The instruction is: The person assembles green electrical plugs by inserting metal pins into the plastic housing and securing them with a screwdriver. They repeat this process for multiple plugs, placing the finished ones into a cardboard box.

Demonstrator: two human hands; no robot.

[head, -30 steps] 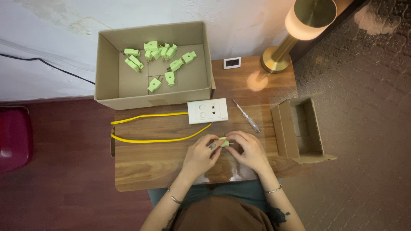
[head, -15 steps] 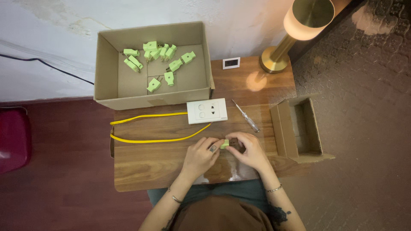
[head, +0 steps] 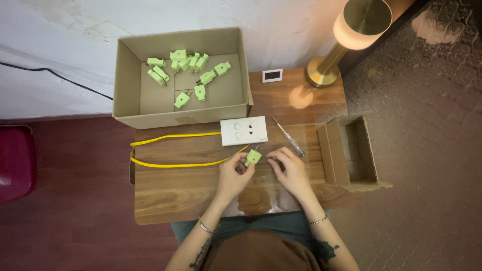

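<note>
- The green plug (head: 253, 157) sits pinched in the fingertips of my left hand (head: 235, 173), raised just above the wooden table (head: 170, 193), with its metal prongs pointing away from me.
- My left hand is closed around the plug, thumb and fingers gripping its body.
- My right hand (head: 291, 170) lies just beside the plug, fingers curled with the tips near it; I cannot tell whether it grips anything or touches the plug.
- A bracelet shows on each of my wrists.
- A yellow cable (head: 175, 164) runs across the table from the left edge and ends near my left hand.
- A screwdriver (head: 287, 136) lies on the table just beyond my right hand, angled.
- A white wall socket (head: 244, 131) rests flat on the table beyond the plug.
- To my right, a small empty cardboard box (head: 351, 150) stands open at the table's edge.
- Farther off, a large cardboard box (head: 130, 85) holds a scatter of loose green plugs (head: 186, 62).
- A small white device (head: 272, 75) with a dark screen stands beside it.
- At the far right corner a brass lamp (head: 351, 30) glows.
</note>
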